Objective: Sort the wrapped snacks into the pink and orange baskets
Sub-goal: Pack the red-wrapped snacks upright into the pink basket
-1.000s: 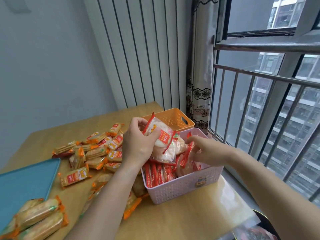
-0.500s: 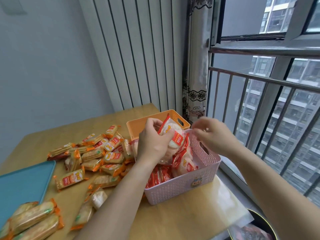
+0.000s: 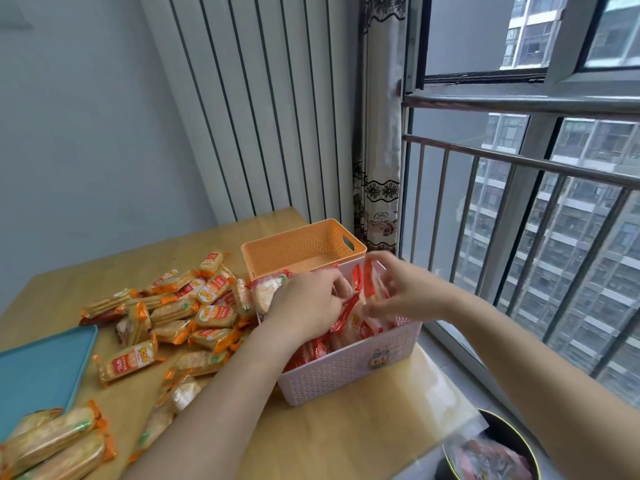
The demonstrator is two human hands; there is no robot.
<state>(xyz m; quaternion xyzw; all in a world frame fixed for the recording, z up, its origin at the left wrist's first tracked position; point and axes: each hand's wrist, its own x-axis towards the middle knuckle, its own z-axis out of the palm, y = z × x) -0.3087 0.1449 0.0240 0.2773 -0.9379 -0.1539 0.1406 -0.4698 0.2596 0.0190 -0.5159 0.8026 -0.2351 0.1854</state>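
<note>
- A teal tray (image 3: 41, 372) is lying at the left edge of the wooden table (image 3: 346, 441), with a few long orange-ended cracker packets (image 3: 55, 441) lying just in front of it.
- A loose pile of orange-wrapped snacks (image 3: 180, 306) is spreading across the table between the tray and the baskets, the packets overlapping at all angles.
- The orange basket (image 3: 301, 244) is sitting at the far side of the table, touching the back of the pink basket (image 3: 346, 375); no snacks are showing in the part of its inside that can be seen.
- The left hand (image 3: 308, 303) is reaching down over the near-left rim of the pink basket, its fingers curling tightly around the red-wrapped snacks (image 3: 349, 317) there, knuckles up.
- The red-wrapped snacks are filling the pink basket, pale round cakes showing through clear film with red crimped ends, several standing upright.
- The right hand (image 3: 405, 289) is hovering over the far-right part of the pink basket, its fingers half curled and apart, their tips touching the upright red wrapper ends; it is blurred, so I cannot tell whether it is pinching one.
- A dark bowl (image 3: 509, 434) is sitting at the lower right, partly under a clear plastic bag (image 3: 464, 441).
</note>
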